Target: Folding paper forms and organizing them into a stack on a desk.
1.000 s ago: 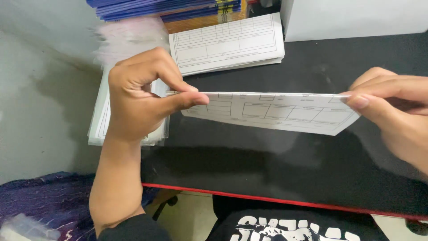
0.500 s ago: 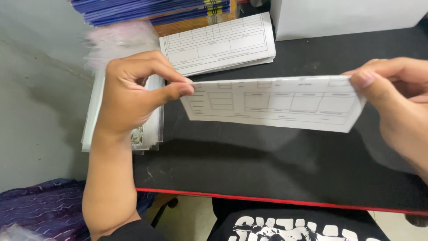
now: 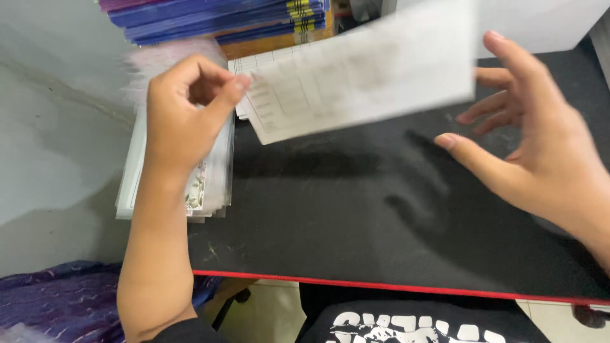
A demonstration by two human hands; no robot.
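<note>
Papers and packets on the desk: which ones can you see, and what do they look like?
Form sheet: white, blurred, pinched by left hand.
Stack of forms: behind it, white, gridded.
Clear packets: under left hand, stacked.
Blue booklets: top, piled.

I am seeing white form sheet (image 3: 362,70) showing grey ruled boxes, black mat (image 3: 381,209) showing red front edge, blue book stack (image 3: 216,19) showing yellow-striped spines, purple cloth (image 3: 57,298) showing pale streaks
</note>
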